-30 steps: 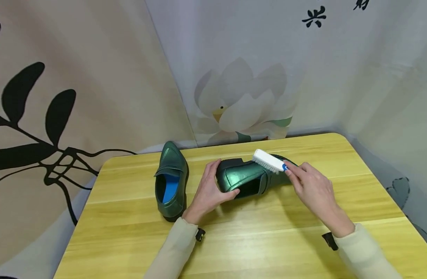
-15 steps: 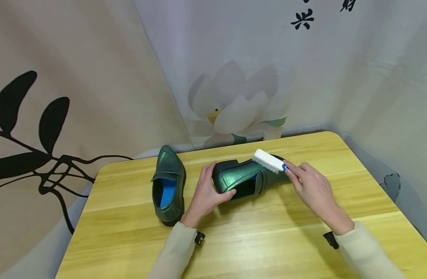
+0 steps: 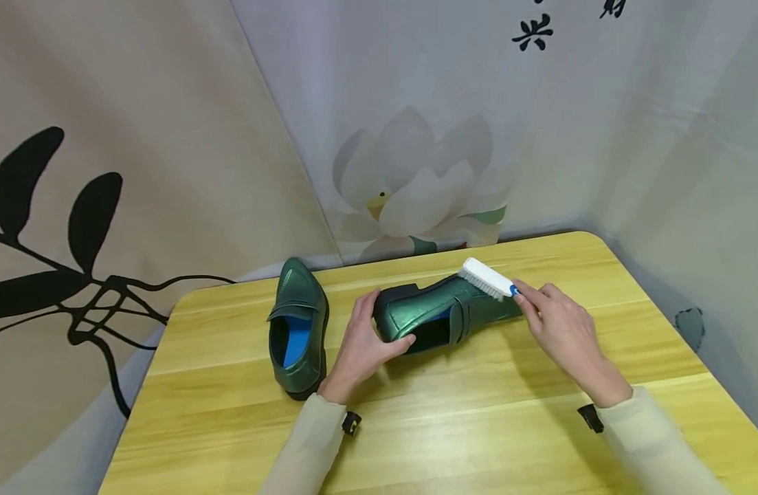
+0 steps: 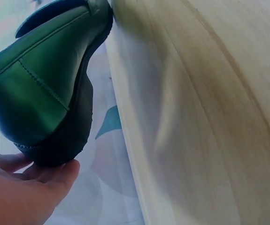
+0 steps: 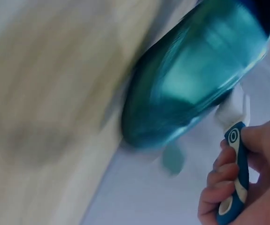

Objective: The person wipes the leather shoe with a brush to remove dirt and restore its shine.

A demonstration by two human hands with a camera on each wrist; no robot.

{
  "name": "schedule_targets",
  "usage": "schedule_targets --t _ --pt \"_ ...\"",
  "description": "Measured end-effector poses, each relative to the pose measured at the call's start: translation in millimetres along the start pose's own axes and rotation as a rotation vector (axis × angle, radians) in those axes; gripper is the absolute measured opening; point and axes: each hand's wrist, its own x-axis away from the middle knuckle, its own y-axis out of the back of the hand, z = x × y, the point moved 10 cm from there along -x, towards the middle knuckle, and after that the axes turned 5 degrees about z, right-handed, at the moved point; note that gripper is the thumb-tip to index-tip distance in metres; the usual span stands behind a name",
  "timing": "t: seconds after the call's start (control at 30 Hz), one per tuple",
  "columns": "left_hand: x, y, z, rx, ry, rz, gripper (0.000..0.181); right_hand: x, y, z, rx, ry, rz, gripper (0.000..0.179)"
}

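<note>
A shiny green loafer (image 3: 422,311) lies tilted on its side, toe to the right, its dark sole facing the back of the table. My left hand (image 3: 363,347) grips its heel, thumb over the opening's rim and fingers at the sole. In the left wrist view the fingers meet the black heel (image 4: 62,140). My right hand (image 3: 558,330) holds a white brush (image 3: 486,277) by its blue and white handle (image 5: 238,173). The bristles are against the loafer's upper, on the sole side ahead of the strap. The right wrist view is blurred around the toe.
A matching green loafer (image 3: 298,330) with a blue insole stands upright to the left, toe toward the back, close to my left forearm. The wooden table (image 3: 440,426) has its back edge just behind the shoes. A printed curtain (image 3: 416,137) hangs behind it.
The brush in my right hand has slid right along the loafer toward the toe. My left hand keeps its grip on the heel. The head view has shifted slightly.
</note>
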Motion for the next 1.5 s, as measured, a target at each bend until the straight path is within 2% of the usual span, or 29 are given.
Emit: schedule_targets --t 0.13,0.27,0.37,0.53,0.6,0.67,0.73,0.77,0.87,0.97,1.03,1.1,1.17,1.27,1.37,1.5 --pt "0.0 5.6 4.8 -0.003 0.037 0.002 0.104 9.8 3 -35 0.003 -0.095 0.024 0.032" --pt "-0.1 4.1 18.6 0.012 0.130 0.036 0.102 16.0 7 -44 -0.032 -0.109 0.007 0.032" --pt "-0.8 -0.7 29.4 0.068 0.208 0.104 0.098 14.3 13 -40 -0.036 -0.067 -0.029 0.031" --pt "-2.3 -13.2 44.3 0.272 0.340 0.255 0.100 8.0 20 -37 -0.030 -0.042 -0.052 0.031" --pt "-3.7 -18.7 47.6 0.326 0.370 0.310 0.102 7.1 21 -39 -0.028 -0.058 -0.043 0.031" --pt "-5.6 -21.7 47.7 0.333 0.367 0.352 0.102 7.2 21 -40 -0.032 -0.075 -0.027 0.032" --pt "-7.4 -20.7 45.6 0.293 0.346 0.374 0.102 8.1 20 -41 -0.036 -0.086 -0.018 0.032" --pt "-8.6 -16.6 42.8 0.244 0.323 0.366 0.102 8.7 20 -41 -0.038 -0.089 -0.018 0.033" --pt "-7.2 3.2 31.7 0.066 0.286 0.289 0.102 11.3 21 -41 -0.041 -0.093 -0.016 0.033" --pt "-10.1 19.5 5.0 -0.113 0.209 0.190 0.101 13.7 24 -43 -0.037 -0.105 -0.026 0.033" --pt "-18.2 16.7 -18.4 -0.224 0.124 0.177 0.108 15.1 27 -45 -0.032 -0.118 -0.026 0.034" --pt "-30.7 6.6 -39.0 -0.356 0.031 0.187 0.113 16.3 29 -46 -0.031 -0.131 -0.021 0.034" --pt "-43.5 -5.5 -49.7 -0.486 -0.022 0.225 0.116 16.8 28 -46 -0.032 -0.135 -0.015 0.034" --pt "-57.3 -17.9 -46.3 -0.613 0.007 0.320 0.118 15.1 26 -42 -0.039 -0.121 -0.014 0.034" --pt "-63.4 -25.7 -33.6 -0.644 0.075 0.431 0.117 11.9 22 -37 -0.048 -0.102 -0.020 0.034" --pt "-64.5 -34.2 -19.9 -0.606 0.133 0.531 0.110 10.3 18 -33 -0.060 -0.096 -0.012 0.034"
